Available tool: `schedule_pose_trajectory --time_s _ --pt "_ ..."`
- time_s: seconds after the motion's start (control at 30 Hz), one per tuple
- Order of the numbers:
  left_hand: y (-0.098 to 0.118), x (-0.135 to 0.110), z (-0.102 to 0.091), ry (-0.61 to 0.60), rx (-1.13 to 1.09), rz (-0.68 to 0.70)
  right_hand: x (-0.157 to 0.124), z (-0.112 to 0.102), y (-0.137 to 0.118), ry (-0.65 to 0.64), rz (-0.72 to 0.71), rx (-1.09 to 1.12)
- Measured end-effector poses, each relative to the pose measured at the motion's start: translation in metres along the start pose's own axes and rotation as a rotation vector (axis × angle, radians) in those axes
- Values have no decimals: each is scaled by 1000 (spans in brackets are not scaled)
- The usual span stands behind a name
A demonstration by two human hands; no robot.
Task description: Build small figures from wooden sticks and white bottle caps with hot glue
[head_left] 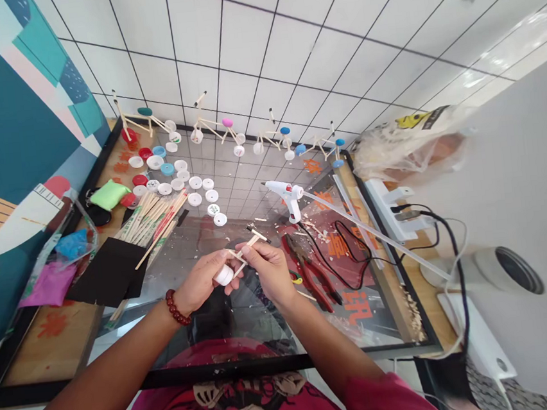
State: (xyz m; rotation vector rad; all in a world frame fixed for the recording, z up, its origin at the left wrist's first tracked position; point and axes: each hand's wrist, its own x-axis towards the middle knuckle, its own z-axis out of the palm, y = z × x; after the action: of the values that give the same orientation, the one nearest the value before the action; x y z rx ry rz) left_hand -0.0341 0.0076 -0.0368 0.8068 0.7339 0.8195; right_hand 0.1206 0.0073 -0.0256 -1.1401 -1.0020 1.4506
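Note:
My left hand pinches a white bottle cap fixed to thin wooden sticks. My right hand grips the same stick frame from the right, fingers closed around it. Both hands hover over the glass table top. A white glue gun stands just beyond my right hand, and red-handled pliers lie right beside it. A bundle of wooden sticks lies to the left of my left hand.
Several white, red and blue bottle caps lie scattered at the back. Finished stick-and-cap models line the tiled wall. A black sheet, a green lump, a power strip with cables and a plastic bag surround the work area.

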Motion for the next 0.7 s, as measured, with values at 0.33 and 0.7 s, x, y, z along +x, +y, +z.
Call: schedule_pose_trajectory --time_s 0.33,0.7 --pt "2 -1 1 -8 16 -7 0 -3 3 -2 -13 -9" --pt "-1 0 0 18 -21 8 -1 0 -1 -23 -18 34"
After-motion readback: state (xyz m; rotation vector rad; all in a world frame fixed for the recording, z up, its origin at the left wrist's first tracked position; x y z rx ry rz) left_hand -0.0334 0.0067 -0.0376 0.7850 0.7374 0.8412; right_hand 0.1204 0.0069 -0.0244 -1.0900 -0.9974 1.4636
